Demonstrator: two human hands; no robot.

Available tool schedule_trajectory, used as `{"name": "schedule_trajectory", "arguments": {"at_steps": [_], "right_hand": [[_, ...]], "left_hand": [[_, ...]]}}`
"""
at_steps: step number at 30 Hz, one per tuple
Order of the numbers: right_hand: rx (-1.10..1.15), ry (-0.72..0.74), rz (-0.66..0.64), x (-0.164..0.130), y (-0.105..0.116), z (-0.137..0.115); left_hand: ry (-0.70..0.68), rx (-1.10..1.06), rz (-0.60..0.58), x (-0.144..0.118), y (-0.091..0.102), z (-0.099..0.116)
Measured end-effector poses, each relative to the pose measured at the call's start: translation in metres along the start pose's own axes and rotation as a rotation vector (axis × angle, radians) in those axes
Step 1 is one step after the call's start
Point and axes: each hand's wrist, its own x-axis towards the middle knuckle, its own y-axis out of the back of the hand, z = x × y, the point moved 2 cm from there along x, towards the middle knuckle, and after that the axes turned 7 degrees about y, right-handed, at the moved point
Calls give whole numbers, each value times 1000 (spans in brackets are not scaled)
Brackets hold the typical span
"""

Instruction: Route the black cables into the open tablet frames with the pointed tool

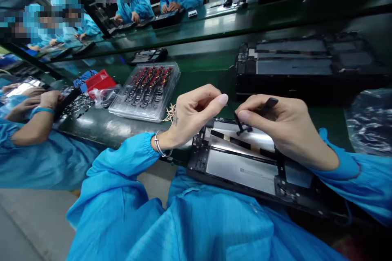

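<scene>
- Black-framed, the open tablet (245,163) lies back-side up at the near edge of the green bench (214,75), partly over the person's lap, its silvery inner plates bare and no back cover on it.
- Over the tablet's far edge, the right hand (281,124) pinches a slim black tool (266,106) between thumb and fingers, closed tight around it; the tool's other end reaches down to a small black part (243,130) on the tablet's upper plate.
- Left of that spot, the left hand (192,114) hovers just beside the tablet's far-left corner, fingers curled with thumb and forefinger nearly meeting; whether it pinches anything, I cannot tell.
- Judging by this, the fitting of that small part is under way and unfinished.
- Beyond the tablet to the left, a clear tray (147,89) holds rows of small red-and-black parts, many left in it.
- Beyond the tablet to the right sits another opened device (306,65).
- Far left of the tablet, a co-worker's hand (49,100) rests on the bench.
</scene>
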Motion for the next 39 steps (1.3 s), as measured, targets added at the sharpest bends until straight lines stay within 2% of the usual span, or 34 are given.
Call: {"name": "schedule_trajectory", "arguments": {"at_steps": [7, 11, 13, 15, 19, 22, 26, 32, 39], "right_hand": [[84, 0, -93, -8, -11, 5], [151, 53, -17, -14, -11, 4], [156, 119, -33, -15, -6, -1], [90, 171, -111, -16, 2, -8], [-243, 188, -264, -21, 30, -15], [-439, 96, -338, -34, 55, -7], [-491, -100, -397, -49, 74, 15], [-477, -246, -410, -49, 75, 33], [-543, -445, -379, -37, 71, 35]], "left_hand": [[32, -31, 31, -25, 3, 5], [-2, 28, 58, -28, 6, 12], [-31, 83, 11, -29, 8, 15], [-91, 137, -97, -30, 9, 14], [-281, 246, -303, -30, 7, -1], [-326, 358, -390, -28, 3, -18], [-369, 450, -460, -24, -3, -32], [-444, 394, -556, -18, -15, -39], [-368, 162, -728, -18, -31, -48]]}}
